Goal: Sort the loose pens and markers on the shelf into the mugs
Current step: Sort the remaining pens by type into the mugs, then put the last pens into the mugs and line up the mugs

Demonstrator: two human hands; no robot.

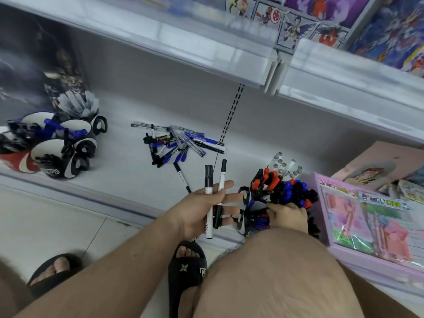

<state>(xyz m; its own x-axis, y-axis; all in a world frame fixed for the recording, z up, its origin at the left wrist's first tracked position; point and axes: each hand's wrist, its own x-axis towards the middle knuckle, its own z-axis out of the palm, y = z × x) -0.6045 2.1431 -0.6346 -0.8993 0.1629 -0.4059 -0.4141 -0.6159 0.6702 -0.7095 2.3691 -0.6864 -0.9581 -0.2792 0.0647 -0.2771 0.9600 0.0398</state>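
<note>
In the lower middle of the frame my left hand point(202, 207) holds two markers point(209, 191), fingers half curled around them. My right hand point(288, 216) touches the full mugs point(275, 193) at centre right; I cannot tell its grip. The loose pens point(177, 143) lie mid-shelf, bare shelf point(119, 171) around them up to the front edge. More mugs point(62, 145) stand at left.

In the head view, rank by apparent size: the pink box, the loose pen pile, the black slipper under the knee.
1. pink box
2. loose pen pile and black slipper: look alike; the slipper is nearer, unranked.
</note>
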